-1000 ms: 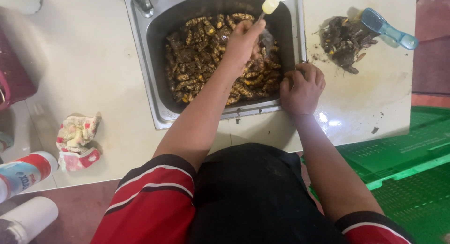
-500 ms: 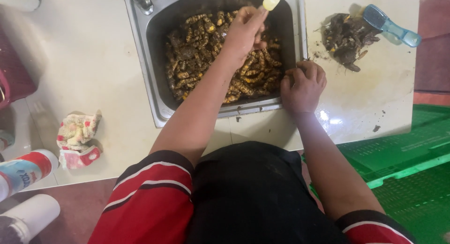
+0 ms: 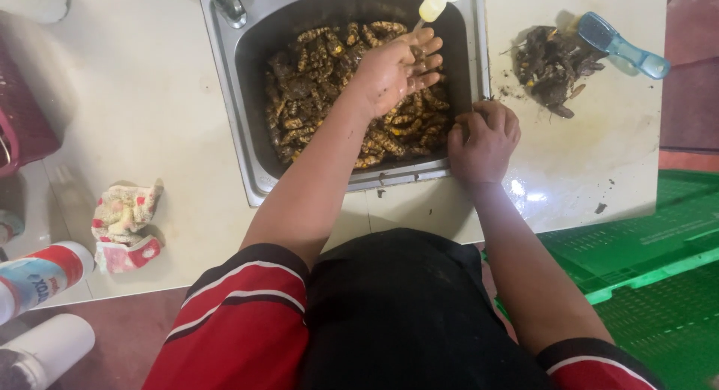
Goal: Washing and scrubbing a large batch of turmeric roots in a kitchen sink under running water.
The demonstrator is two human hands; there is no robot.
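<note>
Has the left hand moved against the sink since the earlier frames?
Yes. The left hand, earlier turned down into the roots by the sink's far right wall, now lies palm up, nearer the basin's middle.

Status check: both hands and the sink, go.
Left hand open, over roots in sink. Right hand curled on sink's right rim. Debris pile and blue brush on counter, clear.

roots lie in the sink; cloth left of it, brush right.
</note>
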